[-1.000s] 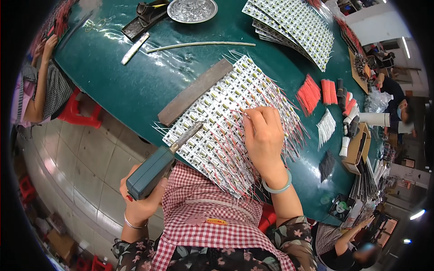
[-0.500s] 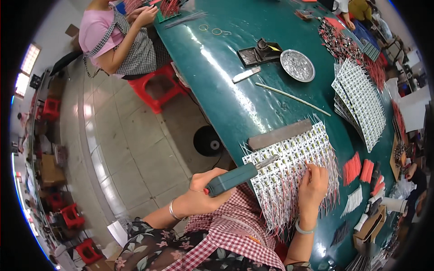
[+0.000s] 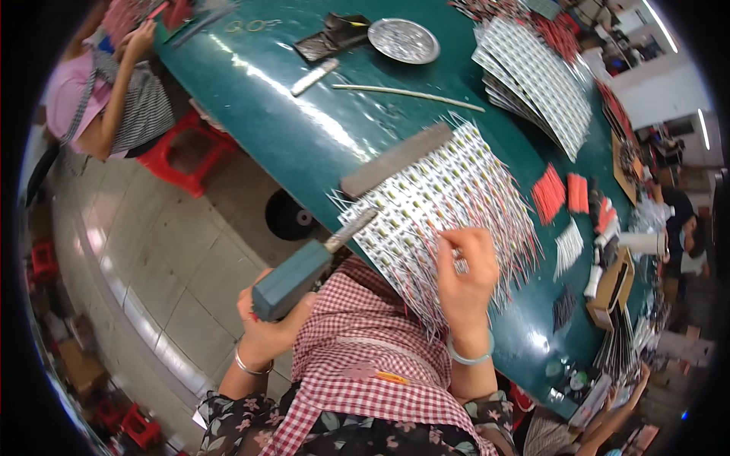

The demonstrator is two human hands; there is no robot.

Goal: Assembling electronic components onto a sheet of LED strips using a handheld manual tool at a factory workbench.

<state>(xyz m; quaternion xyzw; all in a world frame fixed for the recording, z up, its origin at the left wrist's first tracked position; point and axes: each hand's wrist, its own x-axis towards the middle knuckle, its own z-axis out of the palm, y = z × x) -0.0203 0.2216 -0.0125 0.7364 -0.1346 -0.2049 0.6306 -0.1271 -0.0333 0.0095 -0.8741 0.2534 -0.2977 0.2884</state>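
Note:
My left hand (image 3: 266,328) is closed around a dark green soldering gun (image 3: 293,280). Its metal tip reaches over the near left edge of a panel of small circuit boards (image 3: 401,219); whether it touches cannot be told. Many thin red and white wires hang from the panel's near and right sides. Above the panel, my right hand (image 3: 470,275) has thumb and forefinger pinched on what looks like a thin red wire (image 3: 432,226). A grey-brown bar (image 3: 397,161) lies along the panel's far edge.
Beyond the panel are a thin stick (image 3: 411,94), a metal dish (image 3: 404,42) and a black tray (image 3: 328,42). Stacked board panels (image 3: 536,83) stand at far right, near red wire bundles (image 3: 549,194) and an open carton (image 3: 613,289). A co-worker (image 3: 114,99) sits at far left.
The head view has shifted and turned, so the table things sit further left. The soldering gun has drawn back toward the panel's left edge. My right hand stays pinched over the panel.

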